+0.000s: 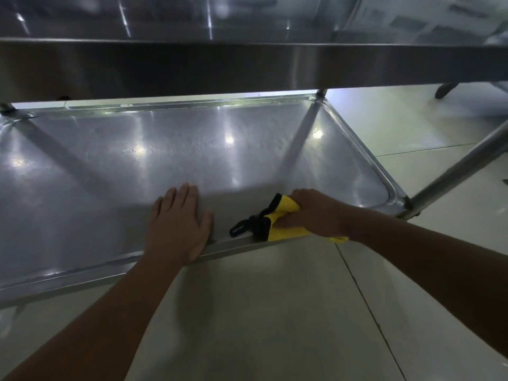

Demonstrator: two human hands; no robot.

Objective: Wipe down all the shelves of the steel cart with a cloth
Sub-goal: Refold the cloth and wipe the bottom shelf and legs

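Starting at the left of the frame, the lower shelf (115, 149) of the steel cart (247, 67) spreads out as a shallow tray with a raised rim, and nothing lies in it apart from the hands and the cloth; bright reflections dot its surface, and I cannot tell from them which parts are already clean. Near the centre of the frame, the left hand (177, 225) lies flat on the shelf just inside the near rim, its fingers (178, 199) straight and together, holding nothing and seemingly bracing the person. Just right of it, close but not touching, the right hand (310, 213) has its fingers curled down over a yellow cloth (286, 215) with black edging, bunched and pressed against the shelf at the near rim, a black loop trailing from it toward the left hand. Above, across the top of the frame, runs the edge of the upper shelf (247, 23); at the right edge, a slanted leg (456, 171) meets the shelf's near right corner. To wipe this level well, the cloth probably ought to be spread flatter, then drawn in overlapping strokes from the far rim toward the near one, working into the rounded corners and along the rim, with the bracing hand shifting aside so its patch is covered too.
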